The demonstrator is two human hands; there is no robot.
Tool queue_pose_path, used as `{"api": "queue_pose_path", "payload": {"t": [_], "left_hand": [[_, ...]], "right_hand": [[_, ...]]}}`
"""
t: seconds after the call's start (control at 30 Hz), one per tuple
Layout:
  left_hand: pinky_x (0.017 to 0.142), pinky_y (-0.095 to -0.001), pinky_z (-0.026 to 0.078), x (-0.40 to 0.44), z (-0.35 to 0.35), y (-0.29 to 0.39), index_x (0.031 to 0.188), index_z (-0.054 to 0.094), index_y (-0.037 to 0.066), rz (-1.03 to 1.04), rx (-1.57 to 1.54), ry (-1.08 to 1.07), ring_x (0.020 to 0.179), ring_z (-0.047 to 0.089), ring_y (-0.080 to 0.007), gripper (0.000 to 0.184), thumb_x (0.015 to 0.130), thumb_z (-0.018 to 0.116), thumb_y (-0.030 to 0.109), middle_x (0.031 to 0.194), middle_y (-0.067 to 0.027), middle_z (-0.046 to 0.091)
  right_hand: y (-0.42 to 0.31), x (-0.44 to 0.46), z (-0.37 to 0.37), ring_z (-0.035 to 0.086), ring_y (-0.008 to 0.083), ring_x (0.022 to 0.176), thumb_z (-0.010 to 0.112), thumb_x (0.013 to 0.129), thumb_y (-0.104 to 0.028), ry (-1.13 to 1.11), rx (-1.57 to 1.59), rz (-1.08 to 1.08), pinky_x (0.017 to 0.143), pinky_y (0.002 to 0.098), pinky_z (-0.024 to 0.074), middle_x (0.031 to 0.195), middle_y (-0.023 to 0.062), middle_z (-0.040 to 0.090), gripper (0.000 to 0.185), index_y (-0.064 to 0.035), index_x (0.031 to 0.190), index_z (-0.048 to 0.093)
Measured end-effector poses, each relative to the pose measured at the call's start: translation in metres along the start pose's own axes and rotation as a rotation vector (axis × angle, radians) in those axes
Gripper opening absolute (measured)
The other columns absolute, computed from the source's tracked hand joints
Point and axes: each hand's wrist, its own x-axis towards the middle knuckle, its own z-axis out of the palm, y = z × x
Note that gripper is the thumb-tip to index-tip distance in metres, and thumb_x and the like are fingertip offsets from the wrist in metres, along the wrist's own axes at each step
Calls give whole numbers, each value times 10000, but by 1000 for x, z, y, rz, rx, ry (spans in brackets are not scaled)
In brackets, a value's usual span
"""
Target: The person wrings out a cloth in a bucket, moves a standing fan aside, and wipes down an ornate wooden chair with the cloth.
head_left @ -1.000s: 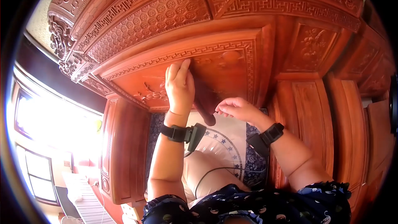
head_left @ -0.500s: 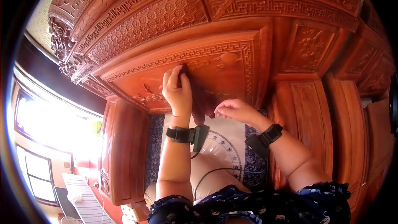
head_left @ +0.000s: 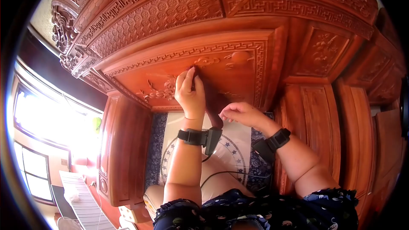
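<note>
My left hand (head_left: pixel 189 96) is raised against the carved wooden panel (head_left: pixel 155 74), its fingers closed round a dark maroon thing that looks like a soft cloth (head_left: pixel 216 106). That cloth hangs down beside my left wrist, partly hidden by the hand. To its right is my right hand (head_left: pixel 238 113), fingers bent and pressed together, fingertips close to the cloth's lower part. Whether anything small sits between them cannot be made out. Both wrists wear black straps with small devices.
Carved wooden latticework (head_left: pixel 164 17) arches above the panel. Wooden side pieces stand at left (head_left: pixel 125 149) and right (head_left: pixel 315 127). Below lies a pale mat with a ring of blue stars (head_left: pixel 232 145). A thin black cable (head_left: pixel 226 172) crosses my lap. Bright windows are at the left.
My left hand has shifted a little along the panel, first slightly left and then back right, and the dark cloth swung with it. My right hand has barely moved.
</note>
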Motion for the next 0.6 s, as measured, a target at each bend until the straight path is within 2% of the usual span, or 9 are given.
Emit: {"api": "queue_pose_path", "payload": {"t": [0.13,0.23,0.3,0.37,0.43,0.53,0.6], "left_hand": [[679,-277,482,5,-10,0,946,659,23,71,61,-74,750,607,-208,201,755,615,-18,891,-99,634],[629,-256,463,13,-11,4,961,657,18,-62,-23,-45,715,588,-195,217,761,598,-41,876,-92,622],[629,-256,460,19,-8,13,961,655,15,-65,-47,-57,712,582,-191,219,763,589,-53,871,-91,611],[641,-269,464,22,2,14,958,654,18,87,-49,-65,717,581,-197,216,767,585,-53,862,-94,596],[676,-298,469,26,6,22,955,652,19,109,-14,-81,744,571,-221,231,749,588,-63,855,-99,583],[707,-360,460,29,12,28,944,628,31,305,47,-160,792,531,-279,283,681,589,-65,883,-97,558],[709,-359,462,29,13,29,949,624,30,320,58,-201,795,528,-280,285,681,589,-61,890,-96,554]], "right_hand": [[4,1,2,585,105,825,565,860,-179,-17,-14,-15,735,240,463,897,63,646,234,13,978,629],[-1,-1,2,587,110,818,559,860,-179,-28,-54,-14,737,246,466,900,61,647,236,13,977,630],[-1,-1,1,588,112,821,559,859,-181,-19,-36,-2,743,249,467,902,60,648,239,14,976,629],[-1,-1,1,588,115,824,559,858,-184,-12,-14,6,748,251,467,905,60,648,241,15,975,629],[0,-2,1,587,112,829,562,858,-194,-18,-49,-30,753,254,469,909,63,648,250,19,969,628],[6,1,3,588,106,822,570,854,-192,-12,-61,-48,755,254,470,895,62,650,249,21,968,629],[6,0,3,588,103,812,576,851,-192,-27,-54,-44,751,252,468,879,60,652,246,20,963,631]]}}
